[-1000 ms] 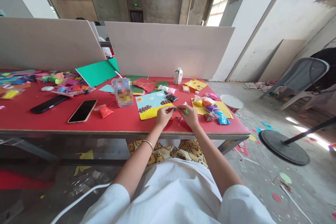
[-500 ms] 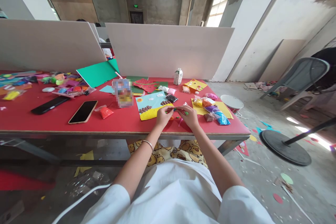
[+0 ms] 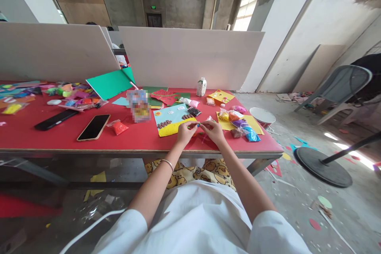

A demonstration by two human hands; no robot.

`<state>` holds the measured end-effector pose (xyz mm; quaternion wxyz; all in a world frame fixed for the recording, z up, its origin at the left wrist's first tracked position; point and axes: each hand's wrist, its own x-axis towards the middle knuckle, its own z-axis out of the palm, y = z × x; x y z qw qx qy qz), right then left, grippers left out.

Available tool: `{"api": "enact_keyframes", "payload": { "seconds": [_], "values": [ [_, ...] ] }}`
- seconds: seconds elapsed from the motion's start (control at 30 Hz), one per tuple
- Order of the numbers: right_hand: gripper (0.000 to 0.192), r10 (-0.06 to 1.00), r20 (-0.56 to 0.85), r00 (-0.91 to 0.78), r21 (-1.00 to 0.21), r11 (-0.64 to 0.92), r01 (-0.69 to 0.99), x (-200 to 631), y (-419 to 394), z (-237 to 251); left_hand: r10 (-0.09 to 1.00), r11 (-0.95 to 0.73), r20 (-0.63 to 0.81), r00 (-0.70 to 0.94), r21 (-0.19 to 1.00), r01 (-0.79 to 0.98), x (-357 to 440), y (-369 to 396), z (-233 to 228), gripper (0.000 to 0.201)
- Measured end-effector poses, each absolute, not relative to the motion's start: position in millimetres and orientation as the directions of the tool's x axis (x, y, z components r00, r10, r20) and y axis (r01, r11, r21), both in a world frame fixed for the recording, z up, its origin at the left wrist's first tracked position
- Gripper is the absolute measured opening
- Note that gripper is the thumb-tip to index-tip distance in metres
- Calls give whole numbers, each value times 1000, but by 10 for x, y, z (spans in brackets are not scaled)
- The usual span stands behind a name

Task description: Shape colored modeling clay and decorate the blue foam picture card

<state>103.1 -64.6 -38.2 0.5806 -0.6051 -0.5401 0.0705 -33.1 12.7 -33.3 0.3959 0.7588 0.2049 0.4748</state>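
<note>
Here both hands pinch one small green clay piece (image 3: 196, 125) just right of the blue-and-yellow card (image 3: 172, 119), above the red counter (image 3: 59, 135). Left hand (image 3: 185, 133) should steady it while right hand (image 3: 213, 131) shapes gently, keeping each grip light.

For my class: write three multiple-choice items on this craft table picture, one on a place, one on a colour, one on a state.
1. Where does the white bottle stand?
A. at the table's far edge, by the board
B. on the floor
C. beside the phones

2. What colour is the table?
A. blue
B. red
C. white

3. How are the left hand and right hand placed?
A. both flat on the lap
B. close together, pinching a small green piece
C. far apart

Answers: 1 A, it stands before the white board; 2 B, the top is red; 3 B, fingertips meet above the table.
</note>
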Motion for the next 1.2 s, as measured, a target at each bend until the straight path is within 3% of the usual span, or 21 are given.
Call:
{"api": "enact_keyframes", "payload": {
  "seconds": [0.1,0.2,0.3,0.47,0.87,1.07,1.2],
  "values": [
    [32,742,531,409,-779,238,580,1054,-644,-390,659,-660,578,480,751,2,-328,113,-339,17],
    [34,765,504,401,-806,249,537,1050,-641,-391,586,-778,672,452,624,81,-323,104,-335,15],
    [35,809,448,381,-857,268,440,1034,-628,-390,503,-861,758,415,479,170,-319,94,-318,16],
    [41,839,354,413,-930,270,249,1071,-599,-392,396,-918,790,467,357,175,-298,94,-321,29],
    [47,882,250,401,-967,208,146,1091,-613,-395,452,-888,787,420,442,127,-283,139,-391,22],
    [48,897,261,356,-954,183,236,1085,-626,-376,465,-878,783,413,468,101,-286,167,-403,12],
    [49,906,229,356,-964,162,209,1085,-623,-377,486,-868,772,409,482,122,-296,174,-404,11]
  ]
}}
